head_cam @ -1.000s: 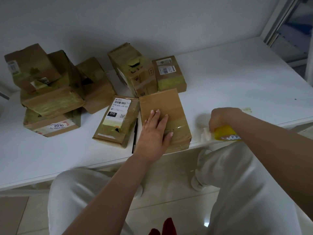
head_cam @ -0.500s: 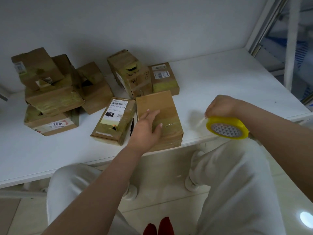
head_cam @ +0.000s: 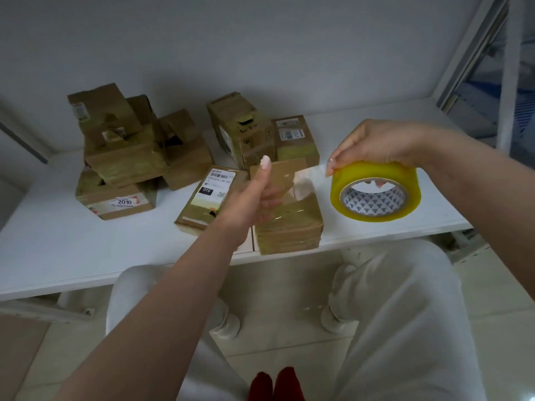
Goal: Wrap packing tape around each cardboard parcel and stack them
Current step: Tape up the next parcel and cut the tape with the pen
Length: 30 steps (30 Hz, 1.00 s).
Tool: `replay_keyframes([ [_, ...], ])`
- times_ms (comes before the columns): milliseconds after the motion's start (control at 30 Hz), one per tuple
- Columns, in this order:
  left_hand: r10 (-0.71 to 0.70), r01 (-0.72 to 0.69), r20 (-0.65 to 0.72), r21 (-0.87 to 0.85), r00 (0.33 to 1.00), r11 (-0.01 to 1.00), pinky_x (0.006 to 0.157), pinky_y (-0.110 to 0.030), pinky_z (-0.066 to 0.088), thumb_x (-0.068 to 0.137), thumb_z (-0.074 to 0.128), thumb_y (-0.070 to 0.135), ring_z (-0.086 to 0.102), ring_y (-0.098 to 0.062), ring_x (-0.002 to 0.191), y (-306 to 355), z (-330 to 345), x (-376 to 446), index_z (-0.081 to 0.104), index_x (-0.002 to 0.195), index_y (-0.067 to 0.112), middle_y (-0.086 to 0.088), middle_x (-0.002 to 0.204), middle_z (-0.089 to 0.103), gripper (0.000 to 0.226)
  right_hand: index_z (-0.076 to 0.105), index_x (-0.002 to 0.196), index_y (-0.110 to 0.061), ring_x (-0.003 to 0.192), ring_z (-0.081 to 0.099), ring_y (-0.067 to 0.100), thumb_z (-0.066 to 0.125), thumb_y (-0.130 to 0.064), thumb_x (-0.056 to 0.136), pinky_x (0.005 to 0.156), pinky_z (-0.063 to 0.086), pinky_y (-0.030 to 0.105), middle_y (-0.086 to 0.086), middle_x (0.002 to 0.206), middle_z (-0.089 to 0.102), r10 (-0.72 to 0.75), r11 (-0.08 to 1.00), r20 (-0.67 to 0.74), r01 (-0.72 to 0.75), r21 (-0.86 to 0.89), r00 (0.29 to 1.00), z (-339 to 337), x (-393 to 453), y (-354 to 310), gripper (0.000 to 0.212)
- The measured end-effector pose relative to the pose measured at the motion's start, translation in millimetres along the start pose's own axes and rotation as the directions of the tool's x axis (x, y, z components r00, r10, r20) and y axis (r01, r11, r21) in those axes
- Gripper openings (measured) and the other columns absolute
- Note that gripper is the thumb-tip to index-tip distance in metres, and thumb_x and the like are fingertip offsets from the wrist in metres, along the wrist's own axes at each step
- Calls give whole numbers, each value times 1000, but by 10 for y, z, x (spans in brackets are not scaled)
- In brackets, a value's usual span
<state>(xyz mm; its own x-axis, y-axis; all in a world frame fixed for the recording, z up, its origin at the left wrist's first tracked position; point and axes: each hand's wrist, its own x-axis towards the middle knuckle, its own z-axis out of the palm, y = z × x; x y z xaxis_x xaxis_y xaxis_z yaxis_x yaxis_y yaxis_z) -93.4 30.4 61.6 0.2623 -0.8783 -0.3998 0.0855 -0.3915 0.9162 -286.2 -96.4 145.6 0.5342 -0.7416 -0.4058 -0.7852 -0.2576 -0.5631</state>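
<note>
A: Starting at the left of the counter (head_cam: pixel 72 250), what's there?

B: A heap of taped boxes (head_cam: pixel 124 157) piled on one another, the bottom one marked 2010. Those look done and stacked, as far as I can judge. Right of them lies a flat parcel with a shipping label (head_cam: pixel 207 198), and behind it two more boxes against the wall.

A: And the parcel being worked on?

B: The plain parcel (head_cam: pixel 289 221) at the counter's front edge, just right of the labelled one. Its near end is already banded with glossy tape.

A: What is the left hand (head_cam: pixel 254 198) doing?

B: It's raised over that parcel, thumb upright, fingers curled. They seem to pinch the free end of a clear tape strip (head_cam: pixel 307 178), though the hold itself is partly hidden.

A: The right hand (head_cam: pixel 376 146)?

B: It grips the yellow tape roll (head_cam: pixel 376 192) from above, in the air right of the parcel, fingers curled round the rim and one through the core.

A: So the step?

B: Drawing out a fresh length. Next, I'd say, lay the end on the bare far half of the parcel, press it down, then carry the roll around without letting the strip fold on itself.
</note>
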Motion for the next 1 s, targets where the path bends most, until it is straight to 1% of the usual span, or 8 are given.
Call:
replay_keyframes([
  [67, 33, -37, 56, 88, 998, 995, 86, -32, 53, 55, 57, 82, 69, -13, 95, -7, -5, -27, 66, 110, 20, 4, 104, 73, 83, 76, 95, -26, 72, 70, 24, 70, -38, 85, 49, 52, 25, 6, 88, 73, -10, 999, 21, 9, 31, 1000, 56, 22, -47, 16],
  [200, 118, -115, -19, 122, 993, 986, 62, -14, 43, 83, 73, 34, 51, -4, 59, -35, -64, 40, 64, 74, 13, 5, 69, 64, 25, 77, 90, -28, 78, 70, 24, 71, -43, 80, 60, 54, 30, 2, 87, 74, -14, 999, 111, 10, 37, 994, 145, 96, -80, 19],
  [300, 143, -113, -106, 249, 984, 962, 61, -5, 41, 88, 71, 30, 58, 7, 59, -44, -167, 120, 65, 75, 10, 5, 72, 66, 24, 72, 105, -26, 87, 71, 22, 71, -44, 70, 69, 55, 31, 3, 98, 74, -35, 991, 207, 6, 137, 978, 150, 115, -24, 40],
  [400, 174, -80, -180, 435, 968, 897, 65, -12, 39, 86, 72, 35, 58, 4, 73, -112, -227, 207, 69, 81, 9, 8, 77, 67, 27, 71, 108, -19, 74, 72, 14, 72, -36, 71, 65, 55, 27, 4, 96, 74, -57, 971, 207, 6, 239, 977, 168, 160, 66, 41],
  [467, 217, -78, -175, 580, 960, 811, 67, -21, 45, 85, 72, 39, 59, -6, 72, -202, -190, 270, 67, 73, 17, 8, 74, 64, 26, 71, 100, -16, 64, 68, 12, 76, -36, 76, 55, 52, 21, 2, 87, 73, -3, 999, 166, -4, 38, 986, 254, 244, 79, 32],
  [567, 239, -30, -170, 753, 956, 657, 73, -32, 54, 85, 69, 45, 62, -15, 77, -331, -86, 339, 60, 73, 26, 6, 77, 64, 25, 70, 94, -18, 75, 60, 14, 75, -44, 80, 58, 45, 24, 2, 98, 66, 42, 964, 103, -13, -266, 994, 426, 367, 60, 30],
  [700, 272, 21, -192, 849, 943, 527, 76, -36, 55, 87, 66, 49, 63, -18, 85, -421, 3, 394, 61, 85, 25, 4, 86, 66, 25, 70, 96, -15, 76, 57, 14, 73, -43, 82, 62, 44, 26, 4, 97, 64, 48, 941, 98, -12, -339, 994, 518, 439, 30, 32],
  [1000, 334, 82, -164, 965, 928, 248, 64, -28, 43, 93, 55, 53, 64, -21, 90, -464, 59, 455, 61, 100, 21, 0, 95, 66, 34, 71, 99, -5, 88, 64, 24, 73, -44, 81, 78, 51, 36, 11, 102, 68, 82, 909, 140, -16, -417, 987, 596, 616, -45, 43],
])
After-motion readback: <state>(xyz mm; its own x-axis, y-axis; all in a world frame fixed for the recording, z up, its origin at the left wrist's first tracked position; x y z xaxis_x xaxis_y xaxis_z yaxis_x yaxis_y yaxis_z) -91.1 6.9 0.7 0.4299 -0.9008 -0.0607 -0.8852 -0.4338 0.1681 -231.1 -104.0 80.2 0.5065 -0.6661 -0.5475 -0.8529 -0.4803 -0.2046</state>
